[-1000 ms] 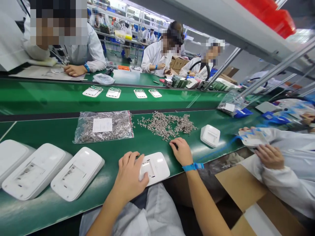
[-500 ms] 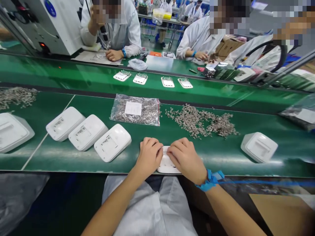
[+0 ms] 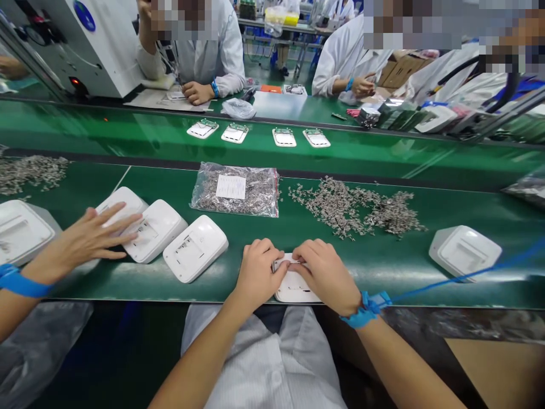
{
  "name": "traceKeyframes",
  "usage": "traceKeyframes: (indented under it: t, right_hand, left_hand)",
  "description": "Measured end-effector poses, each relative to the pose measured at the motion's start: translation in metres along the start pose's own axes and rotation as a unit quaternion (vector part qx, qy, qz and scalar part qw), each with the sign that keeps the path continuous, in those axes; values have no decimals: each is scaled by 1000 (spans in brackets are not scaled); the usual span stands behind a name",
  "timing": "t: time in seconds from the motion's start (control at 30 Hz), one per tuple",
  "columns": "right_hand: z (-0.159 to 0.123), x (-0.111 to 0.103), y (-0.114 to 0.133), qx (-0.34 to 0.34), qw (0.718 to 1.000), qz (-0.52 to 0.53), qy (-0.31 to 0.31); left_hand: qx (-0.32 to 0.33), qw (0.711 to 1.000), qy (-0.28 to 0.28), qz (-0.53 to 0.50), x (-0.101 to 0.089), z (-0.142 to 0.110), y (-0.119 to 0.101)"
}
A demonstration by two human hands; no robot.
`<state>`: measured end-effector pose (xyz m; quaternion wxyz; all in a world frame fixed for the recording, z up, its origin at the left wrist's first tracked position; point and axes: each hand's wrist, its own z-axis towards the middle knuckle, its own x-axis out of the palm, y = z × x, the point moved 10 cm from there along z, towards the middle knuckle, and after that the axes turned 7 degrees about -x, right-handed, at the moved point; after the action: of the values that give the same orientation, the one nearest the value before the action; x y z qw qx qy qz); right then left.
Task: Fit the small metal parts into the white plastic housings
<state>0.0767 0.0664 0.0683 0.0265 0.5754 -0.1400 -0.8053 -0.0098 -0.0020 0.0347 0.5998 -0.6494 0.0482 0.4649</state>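
Observation:
A white plastic housing [image 3: 296,288] lies at the bench's front edge, partly covered by my hands. My left hand [image 3: 259,271] is closed at its left side, thumb and fingertips on its upper part. My right hand [image 3: 326,275], with a blue wrist strap [image 3: 367,310], has its fingers pinched together over the top right. Anything small between those fingertips is hidden. Beyond my hands is a loose pile of small metal parts [image 3: 349,207]. A clear bag [image 3: 235,190] of similar parts, with a white label, lies to its left.
On the left stand several white housings [image 3: 196,249]; a co-worker's hand [image 3: 100,230] with spread fingers reaches over them. Another housing [image 3: 465,250] stands at right. Housings with circuit boards [image 3: 284,137] lie on the green strip beyond. People in white coats sit opposite. A blue cord [image 3: 460,277] crosses at right.
A co-worker's hand has come in from the left over the standing housings. My hands stay at the same housing, with small finger shifts. The blue cord has lifted.

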Motion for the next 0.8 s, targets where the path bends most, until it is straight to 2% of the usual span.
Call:
traceKeyframes:
  t: [0.13, 0.27, 0.47, 0.8]
  right_hand:
    - [-8, -13, 10, -42, 996, 57, -54]
    - [-14, -17, 16, -52, 995, 33, -80]
    - [-15, -13, 19, -66, 995, -2, -76]
    - [-19, -19, 30, -90, 991, -36, -91]
  left_hand:
    - [-6, 1000, 14, -16, 0, 0, 1]
    - [-4, 1000, 21, -11, 1, -1, -1]
    - [-9, 1000, 26, -12, 3, 1, -1]
    - [-28, 999, 37, -3, 5, 2, 3]
